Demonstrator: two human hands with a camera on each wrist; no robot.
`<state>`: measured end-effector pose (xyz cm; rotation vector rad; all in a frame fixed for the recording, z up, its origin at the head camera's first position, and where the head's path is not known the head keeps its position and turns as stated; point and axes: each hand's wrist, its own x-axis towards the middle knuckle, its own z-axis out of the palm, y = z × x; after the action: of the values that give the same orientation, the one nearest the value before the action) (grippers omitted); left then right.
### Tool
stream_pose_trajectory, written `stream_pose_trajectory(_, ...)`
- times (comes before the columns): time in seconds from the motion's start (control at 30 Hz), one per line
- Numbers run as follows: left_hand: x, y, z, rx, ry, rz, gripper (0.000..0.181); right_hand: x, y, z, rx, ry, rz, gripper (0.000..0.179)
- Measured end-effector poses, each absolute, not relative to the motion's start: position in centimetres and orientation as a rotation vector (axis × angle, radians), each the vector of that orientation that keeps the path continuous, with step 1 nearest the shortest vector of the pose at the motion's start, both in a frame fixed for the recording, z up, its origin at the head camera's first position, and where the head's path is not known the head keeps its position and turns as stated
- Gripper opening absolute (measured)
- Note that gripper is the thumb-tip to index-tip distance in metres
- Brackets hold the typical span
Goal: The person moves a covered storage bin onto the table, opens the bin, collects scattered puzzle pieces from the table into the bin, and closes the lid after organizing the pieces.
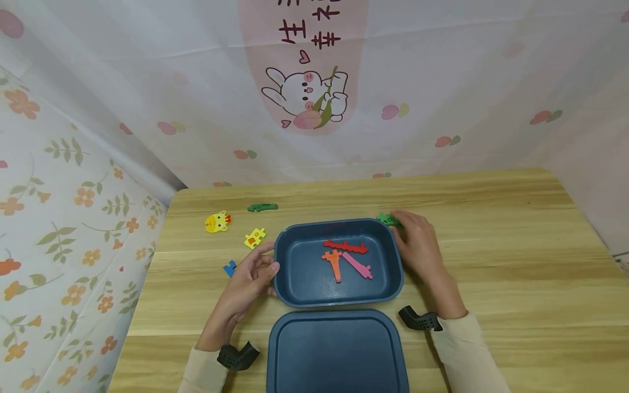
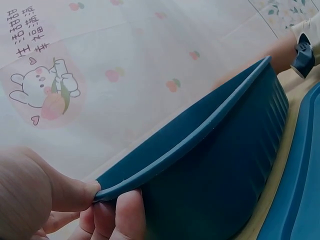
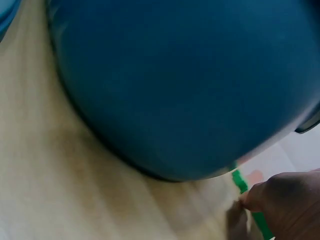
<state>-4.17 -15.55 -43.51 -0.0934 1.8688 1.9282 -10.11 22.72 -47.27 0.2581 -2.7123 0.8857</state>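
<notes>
A dark blue plastic box [image 1: 304,273] stands in the middle of the wooden table. Inside it lie a red puzzle piece [image 1: 346,248], an orange piece [image 1: 335,267] and a pink piece [image 1: 358,266]. My left hand [image 1: 251,277] pinches the box's left rim, thumb on the inside and fingers outside, as the left wrist view shows closely. Beyond the box's far right corner, my right hand [image 1: 419,240] has its thumb and fingers on a green puzzle piece [image 1: 387,219]. Part of that green piece [image 3: 240,181] is hidden by the hand in the right wrist view.
A matching blue lid [image 1: 339,355] lies flat in front of the box. To the left are a yellow giraffe-head piece [image 1: 216,222], a yellow jigsaw piece [image 1: 255,238], a blue piece [image 1: 229,268] and another green piece [image 1: 262,207]. A printed curtain [image 1: 196,109] hangs behind the table.
</notes>
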Motion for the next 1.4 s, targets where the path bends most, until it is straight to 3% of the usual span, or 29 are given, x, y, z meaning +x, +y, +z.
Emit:
stream_pose_trajectory(0.57,-3.7,-15.6,-43.6,-0.055,1.874,1.945,0.056,-9.8,22.3,-47.5,0.182,-2.676,0.883,0.024)
stream_pose_trajectory(1.03,-4.0,-15.2,-43.6,-0.074,1.865,1.944,0.055,-9.6,22.7,-47.3,0.222,-2.713,0.890,0.028)
stream_pose_trajectory(1.4,-4.0,-15.4,-43.5,-0.095,1.882,1.934,0.055,-9.8,22.7,-46.6,0.096,-2.662,0.939,0.031)
